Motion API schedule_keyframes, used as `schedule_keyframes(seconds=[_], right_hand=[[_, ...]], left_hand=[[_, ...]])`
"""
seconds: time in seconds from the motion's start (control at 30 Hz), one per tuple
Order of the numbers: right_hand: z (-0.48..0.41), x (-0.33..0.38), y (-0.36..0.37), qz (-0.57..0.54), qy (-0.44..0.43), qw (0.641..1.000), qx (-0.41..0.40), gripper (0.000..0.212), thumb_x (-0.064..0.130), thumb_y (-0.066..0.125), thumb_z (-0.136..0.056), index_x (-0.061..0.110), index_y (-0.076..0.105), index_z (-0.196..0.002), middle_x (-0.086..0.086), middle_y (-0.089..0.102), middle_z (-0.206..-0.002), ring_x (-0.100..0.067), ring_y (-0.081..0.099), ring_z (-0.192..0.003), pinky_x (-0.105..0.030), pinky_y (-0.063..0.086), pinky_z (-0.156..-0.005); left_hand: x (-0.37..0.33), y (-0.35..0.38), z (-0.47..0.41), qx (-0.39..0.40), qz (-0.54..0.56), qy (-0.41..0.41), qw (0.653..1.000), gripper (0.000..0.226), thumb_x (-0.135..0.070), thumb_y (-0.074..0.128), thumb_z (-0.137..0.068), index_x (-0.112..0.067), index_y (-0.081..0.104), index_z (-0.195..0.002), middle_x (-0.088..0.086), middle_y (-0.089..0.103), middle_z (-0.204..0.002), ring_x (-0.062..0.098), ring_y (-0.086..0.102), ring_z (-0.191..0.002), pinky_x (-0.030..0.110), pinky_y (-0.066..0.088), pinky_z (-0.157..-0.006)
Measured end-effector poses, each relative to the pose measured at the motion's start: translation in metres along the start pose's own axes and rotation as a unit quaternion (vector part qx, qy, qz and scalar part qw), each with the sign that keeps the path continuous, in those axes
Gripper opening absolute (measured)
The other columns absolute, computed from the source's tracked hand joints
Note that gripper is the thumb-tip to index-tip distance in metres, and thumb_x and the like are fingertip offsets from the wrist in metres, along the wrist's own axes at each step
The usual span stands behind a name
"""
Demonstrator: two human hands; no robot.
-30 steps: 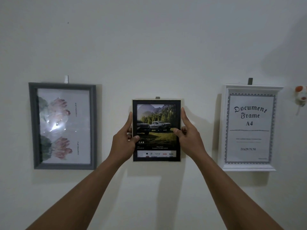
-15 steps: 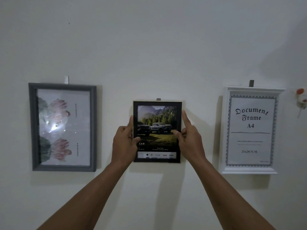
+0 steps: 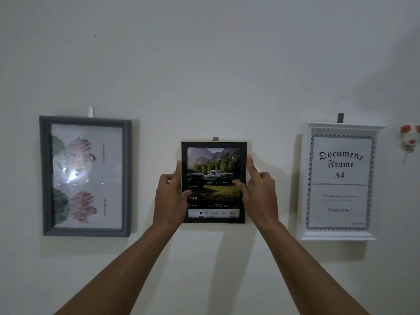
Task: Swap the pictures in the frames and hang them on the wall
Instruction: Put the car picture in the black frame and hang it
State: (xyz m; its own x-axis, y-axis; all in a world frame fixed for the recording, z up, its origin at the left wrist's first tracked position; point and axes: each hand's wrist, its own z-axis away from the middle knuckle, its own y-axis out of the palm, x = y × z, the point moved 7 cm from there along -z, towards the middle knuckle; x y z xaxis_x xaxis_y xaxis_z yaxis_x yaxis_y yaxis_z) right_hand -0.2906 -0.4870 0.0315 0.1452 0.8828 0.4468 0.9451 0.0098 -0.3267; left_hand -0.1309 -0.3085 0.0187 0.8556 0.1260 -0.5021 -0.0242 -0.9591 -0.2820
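The left hand [image 3: 170, 198] grips the black frame [image 3: 213, 183] at its 9 o'clock edge, fingers curled round it. The right hand [image 3: 259, 196] pinches its 3 o'clock edge.

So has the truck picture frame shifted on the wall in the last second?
No, not noticeably. The black frame still sits with its top edge right below the small hook, between the grey frame and the white frame.

wall [image 3: 204, 64]: plain off-white | light: dim, soft shadows | ornament [image 3: 409, 138]: red-white, right edge
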Motion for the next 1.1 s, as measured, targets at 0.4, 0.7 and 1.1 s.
schedule_keyframes(seconds=[0.4,0.7,1.1], right_hand=[[0.0057,-0.0041,0.0037,0.033,-0.027,0.999,0.028,0.074,0.028,0.053,-0.101,0.036,0.004,-0.156,-0.003,0.007,-0.166,-0.019,-0.002,-0.152,-0.047,0.016,-0.123],[0.0063,-0.0038,0.0041,0.029,-0.019,0.999,0.033,0.073,0.029,0.053,-0.101,0.031,0.007,-0.157,-0.002,0.006,-0.166,-0.019,-0.003,-0.152,-0.048,0.015,-0.123],[0.0083,-0.0045,0.0036,0.024,-0.02,0.998,0.05,0.076,0.04,0.053,-0.099,0.027,0.005,-0.158,-0.001,0.0,-0.166,-0.015,-0.007,-0.152,-0.046,0.012,-0.124]], left_hand=[[-0.0045,-0.0049,0.0042,-0.036,-0.11,0.042,0.992,0.084,-0.025,0.075,-0.08,-0.026,0.029,-0.151,0.008,0.045,-0.134,0.025,0.038,-0.126,0.041,0.046,-0.098],[-0.0068,-0.0049,0.0043,-0.032,-0.118,0.041,0.992,0.083,-0.025,0.07,-0.084,-0.026,0.023,-0.152,0.008,0.043,-0.136,0.025,0.038,-0.127,0.042,0.049,-0.094],[-0.008,-0.0048,0.0045,-0.034,-0.105,0.034,0.993,0.077,-0.027,0.066,-0.088,-0.023,0.024,-0.152,0.009,0.043,-0.136,0.024,0.037,-0.127,0.04,0.048,-0.094]])
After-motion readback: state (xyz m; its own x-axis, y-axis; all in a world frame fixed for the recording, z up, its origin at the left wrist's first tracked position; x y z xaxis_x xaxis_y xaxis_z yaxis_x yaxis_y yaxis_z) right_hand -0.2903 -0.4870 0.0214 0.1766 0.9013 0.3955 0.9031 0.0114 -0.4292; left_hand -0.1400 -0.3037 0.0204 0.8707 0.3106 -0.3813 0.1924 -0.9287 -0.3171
